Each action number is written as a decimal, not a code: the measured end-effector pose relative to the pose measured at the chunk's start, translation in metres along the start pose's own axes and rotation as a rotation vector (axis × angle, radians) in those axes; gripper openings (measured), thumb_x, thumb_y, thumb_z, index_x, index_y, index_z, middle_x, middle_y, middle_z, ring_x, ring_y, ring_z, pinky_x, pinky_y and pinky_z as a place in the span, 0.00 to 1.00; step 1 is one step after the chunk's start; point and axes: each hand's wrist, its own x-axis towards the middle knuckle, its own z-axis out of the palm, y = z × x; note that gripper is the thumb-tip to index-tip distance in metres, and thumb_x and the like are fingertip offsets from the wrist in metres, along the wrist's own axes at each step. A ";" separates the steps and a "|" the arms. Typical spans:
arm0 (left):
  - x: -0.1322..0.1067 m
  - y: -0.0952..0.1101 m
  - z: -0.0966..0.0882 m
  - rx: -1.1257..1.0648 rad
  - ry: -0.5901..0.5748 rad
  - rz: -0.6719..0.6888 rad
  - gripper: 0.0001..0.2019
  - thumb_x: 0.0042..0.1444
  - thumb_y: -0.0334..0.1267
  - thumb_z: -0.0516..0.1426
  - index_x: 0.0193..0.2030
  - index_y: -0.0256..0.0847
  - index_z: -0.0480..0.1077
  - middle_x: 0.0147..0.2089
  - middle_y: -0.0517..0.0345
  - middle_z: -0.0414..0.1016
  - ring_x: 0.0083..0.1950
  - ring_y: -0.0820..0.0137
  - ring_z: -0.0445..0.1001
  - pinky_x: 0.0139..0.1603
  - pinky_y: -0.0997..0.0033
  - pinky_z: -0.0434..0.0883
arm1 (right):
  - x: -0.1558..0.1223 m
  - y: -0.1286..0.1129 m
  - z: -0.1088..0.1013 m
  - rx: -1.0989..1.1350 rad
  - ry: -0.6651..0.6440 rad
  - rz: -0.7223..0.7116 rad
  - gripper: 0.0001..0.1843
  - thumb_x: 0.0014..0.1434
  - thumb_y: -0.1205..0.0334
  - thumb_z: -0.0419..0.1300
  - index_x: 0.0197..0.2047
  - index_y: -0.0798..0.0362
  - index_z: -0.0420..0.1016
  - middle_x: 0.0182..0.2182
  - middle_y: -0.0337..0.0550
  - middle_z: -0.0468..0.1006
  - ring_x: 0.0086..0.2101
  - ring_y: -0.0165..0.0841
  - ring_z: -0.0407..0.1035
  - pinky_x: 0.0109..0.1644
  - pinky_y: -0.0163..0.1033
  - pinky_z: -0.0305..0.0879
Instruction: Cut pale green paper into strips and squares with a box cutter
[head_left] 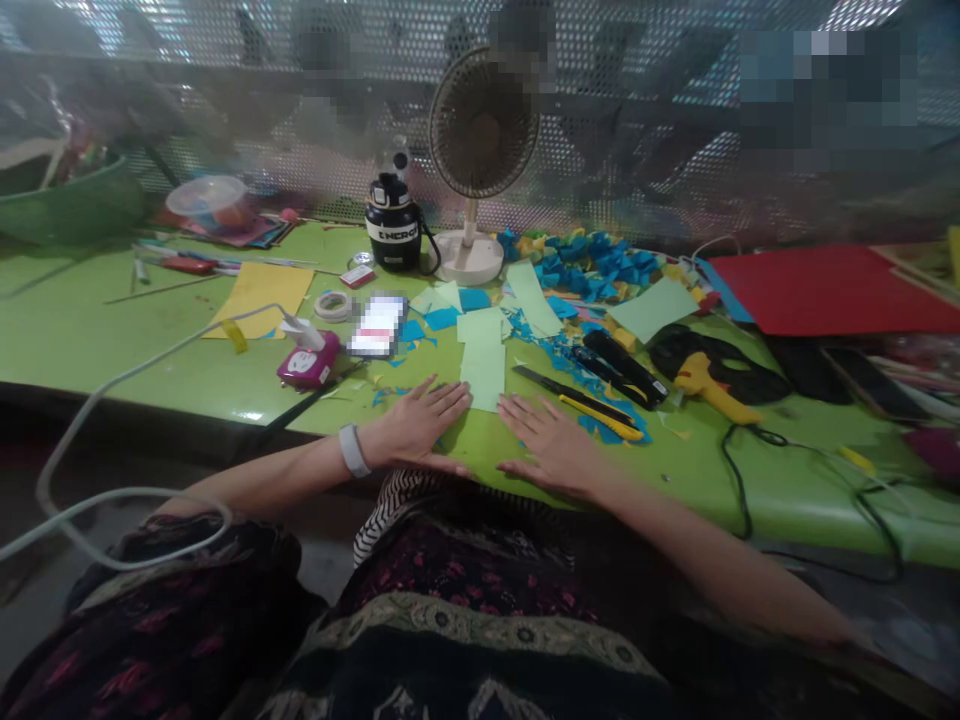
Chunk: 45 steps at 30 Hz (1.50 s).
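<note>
My left hand (424, 428) lies flat on the green table near its front edge, fingers stretched toward a pale green paper strip (484, 375). On the other side of that strip my right hand (551, 440) rests palm down, its fingers spread. The fingertips of both hands come close to the strip's lower corners; whether they touch it I cannot tell. Right of the strip lie a utility knife (600, 417) with a yellow handle and a dark, long blade-like tool (562, 388). Blue paper scraps (551, 350) are scattered around them.
A small fan (484, 125) and a black jug (394, 230) stand at the back. A purple power adapter (309, 362) and phone (379, 325) lie left. To the right are a stapler-like black tool (624, 368), a yellow glue gun (716, 390) with trailing cord, and red sheets (832, 290).
</note>
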 end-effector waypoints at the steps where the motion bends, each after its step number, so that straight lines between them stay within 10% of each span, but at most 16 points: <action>1: 0.000 0.000 0.000 -0.001 0.000 -0.005 0.56 0.61 0.78 0.41 0.78 0.29 0.49 0.79 0.33 0.48 0.80 0.51 0.50 0.79 0.46 0.42 | -0.005 0.001 0.000 -0.010 0.017 0.003 0.49 0.70 0.29 0.40 0.75 0.61 0.59 0.71 0.60 0.62 0.70 0.48 0.58 0.73 0.60 0.55; 13: 0.010 0.015 0.001 -0.045 0.032 -0.100 0.57 0.60 0.79 0.35 0.78 0.27 0.50 0.78 0.33 0.51 0.80 0.52 0.52 0.79 0.48 0.47 | -0.033 0.069 0.001 -0.076 0.219 0.408 0.26 0.74 0.52 0.48 0.64 0.55 0.76 0.55 0.57 0.81 0.54 0.49 0.75 0.62 0.57 0.69; 45: 0.030 0.049 0.010 -0.159 0.137 -0.264 0.51 0.64 0.75 0.42 0.78 0.31 0.53 0.78 0.37 0.53 0.79 0.54 0.53 0.79 0.53 0.53 | -0.017 0.054 -0.024 0.165 0.155 0.130 0.22 0.73 0.57 0.50 0.62 0.50 0.78 0.49 0.53 0.82 0.48 0.47 0.75 0.52 0.54 0.74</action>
